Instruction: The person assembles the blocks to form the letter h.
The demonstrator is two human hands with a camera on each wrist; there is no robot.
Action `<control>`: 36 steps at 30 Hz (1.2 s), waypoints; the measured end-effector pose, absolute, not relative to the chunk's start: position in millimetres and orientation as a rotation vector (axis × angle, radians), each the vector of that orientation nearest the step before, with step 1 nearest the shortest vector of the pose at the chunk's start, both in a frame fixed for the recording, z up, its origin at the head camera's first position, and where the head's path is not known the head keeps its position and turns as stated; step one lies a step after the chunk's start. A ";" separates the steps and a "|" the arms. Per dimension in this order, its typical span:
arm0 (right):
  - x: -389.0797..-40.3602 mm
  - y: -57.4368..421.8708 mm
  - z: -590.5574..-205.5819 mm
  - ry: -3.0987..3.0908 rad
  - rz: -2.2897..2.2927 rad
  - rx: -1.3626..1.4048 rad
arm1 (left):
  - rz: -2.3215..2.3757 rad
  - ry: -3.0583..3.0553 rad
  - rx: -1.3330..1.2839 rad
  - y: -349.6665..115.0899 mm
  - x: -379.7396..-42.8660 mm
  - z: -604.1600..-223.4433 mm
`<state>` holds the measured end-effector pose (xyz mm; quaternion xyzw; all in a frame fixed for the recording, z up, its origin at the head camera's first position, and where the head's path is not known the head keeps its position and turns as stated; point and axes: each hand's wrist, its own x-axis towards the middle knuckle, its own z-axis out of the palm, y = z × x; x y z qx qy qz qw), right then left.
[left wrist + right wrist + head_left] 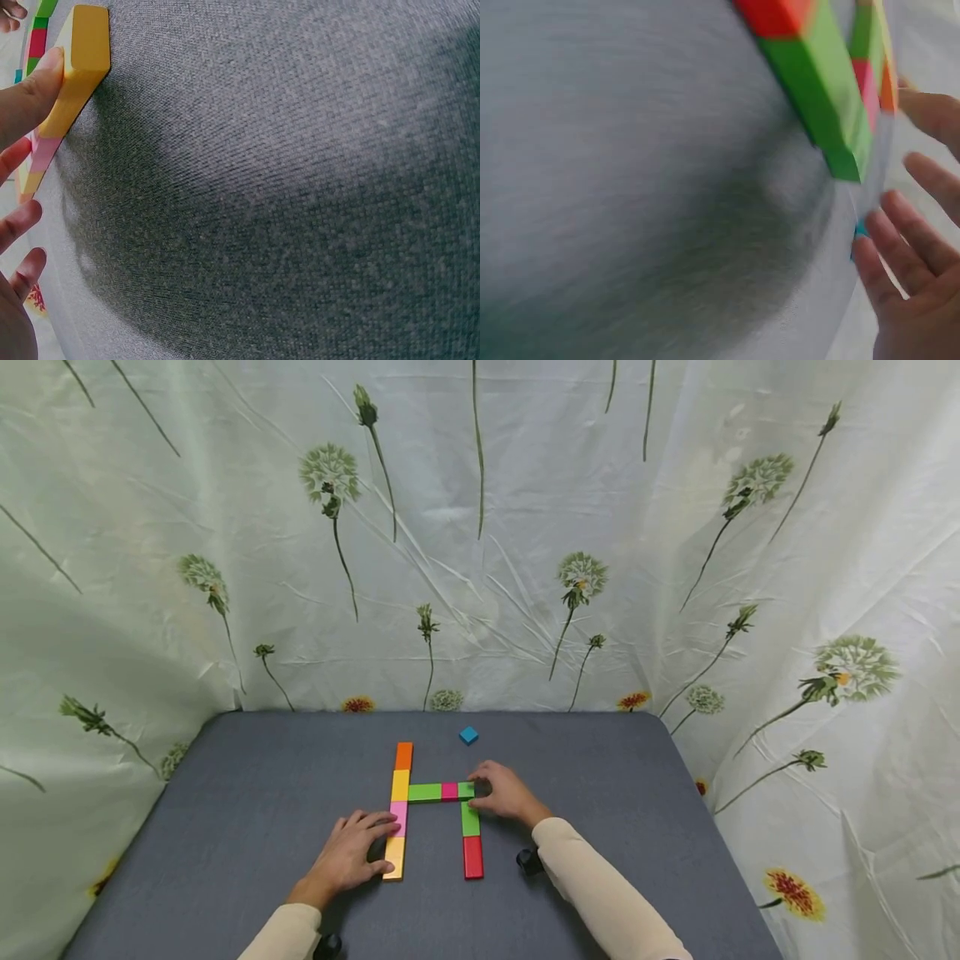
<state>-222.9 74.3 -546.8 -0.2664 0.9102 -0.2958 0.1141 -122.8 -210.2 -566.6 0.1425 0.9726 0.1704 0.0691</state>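
Coloured blocks lie end to end on the table in an h-like outline. The left column runs from orange (404,756) through yellow (401,785) and pink (398,820) to a light orange block (393,864). My left hand (347,853) rests beside it, thumb against the light orange block and a fingertip at the pink one. A crossbar has a long green block (425,792), a magenta block (449,792) and a short green block (466,790). Below its right end stand another green block (469,820) and a red block (473,857). My right hand (507,792) hovers around that corner, fingers spread.
A small blue block (468,735) lies alone near the table's far edge. Dark grey cloth covers the table (285,777). A pale curtain (480,568) printed with flowers hangs behind and along the sides. Dark wrist devices sit under both sleeves.
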 end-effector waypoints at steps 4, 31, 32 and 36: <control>-198.1 82.1 -545.4 2.657 -0.718 -0.954 | 0.511 2.926 0.434 -211.2 -121.8 -567.0; -158.0 104.7 -570.7 2.608 -0.406 -1.200 | 0.496 2.947 0.440 -210.5 -122.2 -567.0; -158.0 105.6 -570.3 2.606 -0.405 -1.194 | 0.495 2.947 0.440 -210.3 -122.1 -567.2; -157.9 109.3 -569.6 2.600 -0.409 -1.192 | 0.490 2.946 0.433 -209.1 -122.0 -568.2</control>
